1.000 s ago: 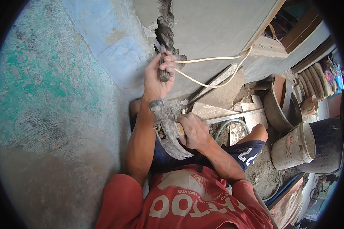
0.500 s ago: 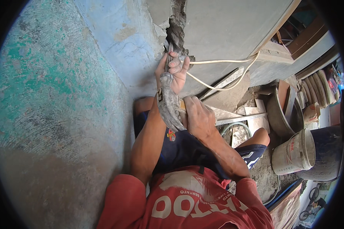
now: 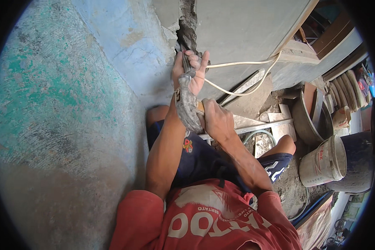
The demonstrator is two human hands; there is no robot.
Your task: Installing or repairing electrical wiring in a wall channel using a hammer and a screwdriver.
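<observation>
My left hand (image 3: 196, 81), dusty and palm up, is wrapped round a metal chisel (image 3: 188, 65) beside a rough broken channel (image 3: 188, 26) in the wall. The chisel's tip points into the channel, where it is partly hidden. My right hand (image 3: 218, 122) grips a claw hammer (image 3: 189, 109) by its yellowish handle, close to the head. The grey, dust-caked hammer face is at the chisel's near end; whether they touch I cannot tell.
A cream cable (image 3: 241, 94) loops out from the wall to the right. Boards (image 3: 246, 89) lean below it. To the right stand a round basin (image 3: 303, 121) and a dirty white bucket (image 3: 323, 161). The blue and green plastered wall (image 3: 66, 108) rises close on my left.
The hammer head has moved slightly up and right, staying near the chisel's end. The chisel now slants more, and the whole view has shifted a little.
</observation>
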